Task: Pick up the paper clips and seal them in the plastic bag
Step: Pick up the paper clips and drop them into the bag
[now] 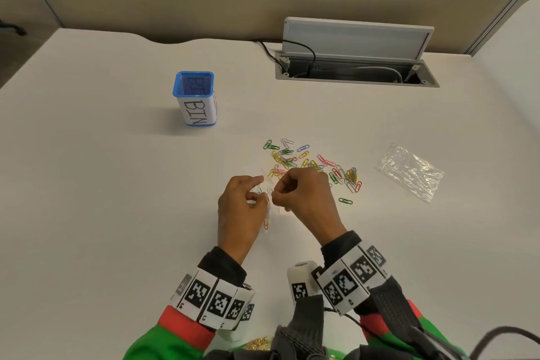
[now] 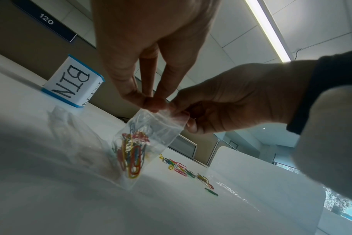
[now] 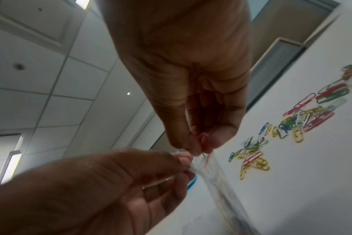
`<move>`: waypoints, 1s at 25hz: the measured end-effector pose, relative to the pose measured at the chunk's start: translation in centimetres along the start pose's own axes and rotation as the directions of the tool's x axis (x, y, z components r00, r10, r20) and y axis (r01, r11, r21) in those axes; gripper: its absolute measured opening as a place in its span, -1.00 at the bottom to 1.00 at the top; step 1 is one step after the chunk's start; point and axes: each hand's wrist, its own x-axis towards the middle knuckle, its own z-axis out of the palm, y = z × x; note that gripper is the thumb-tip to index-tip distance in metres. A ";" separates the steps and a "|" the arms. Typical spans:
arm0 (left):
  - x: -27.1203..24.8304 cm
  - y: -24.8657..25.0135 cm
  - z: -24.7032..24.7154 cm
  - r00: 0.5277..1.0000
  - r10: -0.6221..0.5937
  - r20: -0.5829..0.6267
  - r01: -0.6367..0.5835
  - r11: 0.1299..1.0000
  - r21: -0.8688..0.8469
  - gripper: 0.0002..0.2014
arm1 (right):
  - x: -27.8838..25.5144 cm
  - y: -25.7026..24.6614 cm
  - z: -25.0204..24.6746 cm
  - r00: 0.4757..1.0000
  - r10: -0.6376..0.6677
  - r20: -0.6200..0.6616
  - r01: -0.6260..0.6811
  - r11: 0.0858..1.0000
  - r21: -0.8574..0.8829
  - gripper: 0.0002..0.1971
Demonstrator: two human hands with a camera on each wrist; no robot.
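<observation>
Both hands' (image 1: 238, 207) (image 1: 304, 193) grip pinching plastic bag (image 2: 149, 143) mouth, coloured paper clips (image 2: 132, 157) inside

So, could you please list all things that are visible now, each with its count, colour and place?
plastic bag: one, clear, pinched at its top by both hands, some coloured clips inside.
loose paper clips: many, mixed colours, scattered on the table behind the hands.
second plastic bag: one, clear, flat on the table at right.
bin: one, blue mesh with white label, far left.
cable tray: one, grey, lid up, at the table's back edge.
table: one, white.
left hand: pinches the bag top.
right hand: pinches the bag top and a red clip.
</observation>
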 end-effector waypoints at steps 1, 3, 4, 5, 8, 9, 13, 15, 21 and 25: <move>0.0 0.0 0.0 1.000 0.000 0.001 0.000 1.000 -0.003 -0.69 | 0.1 0.1 0.1 1.000 0.003 -0.006 -0.003 1.000 -0.013 -0.93; 0.0 -0.1 0.1 1.000 -0.010 0.005 0.010 1.000 -0.002 -0.69 | 0.2 0.3 0.2 1.000 0.021 -0.011 -0.021 1.000 0.023 -0.87; 0.0 0.0 0.2 1.000 -0.011 0.009 0.011 1.000 -0.003 -0.68 | 0.2 0.3 0.1 1.000 0.026 0.000 -0.026 0.997 0.066 -0.85; 0.0 0.0 0.3 1.000 -0.006 0.011 0.006 1.000 -0.003 -0.68 | 0.1 0.3 0.0 1.000 0.023 0.009 -0.024 0.994 0.109 -0.86; 0.1 -0.1 0.6 1.000 0.010 0.008 -0.010 1.000 -0.007 -0.69 | 0.0 0.9 -0.5 0.999 0.024 -0.042 -0.016 0.981 0.192 -0.88; 0.1 -0.2 0.6 1.000 0.011 0.007 -0.011 1.000 -0.016 -0.70 | 0.1 1.5 -0.8 0.995 0.045 -0.088 -0.026 0.977 0.211 -0.88; 0.3 -0.4 0.6 1.000 0.029 0.011 -0.029 0.999 -0.014 -0.70 | 1.6 6.2 -3.1 0.962 0.119 -0.245 -0.149 0.983 -0.110 -0.77; 0.4 -0.4 0.8 0.999 0.036 0.015 -0.036 0.999 -0.007 -0.71 | 1.9 8.0 -3.3 0.985 0.114 -0.127 -0.156 0.909 -0.388 -0.67; 0.6 -0.4 1.3 0.999 0.031 0.030 -0.031 0.999 -0.026 -0.71 | 1.4 9.3 -2.0 0.994 0.048 -0.095 -0.077 0.944 -0.321 -0.80; 0.5 -0.4 1.3 0.999 0.029 0.026 -0.029 1.000 -0.010 -0.71 | 0.8 9.2 -1.5 0.996 0.027 -0.083 -0.053 0.946 -0.319 -0.95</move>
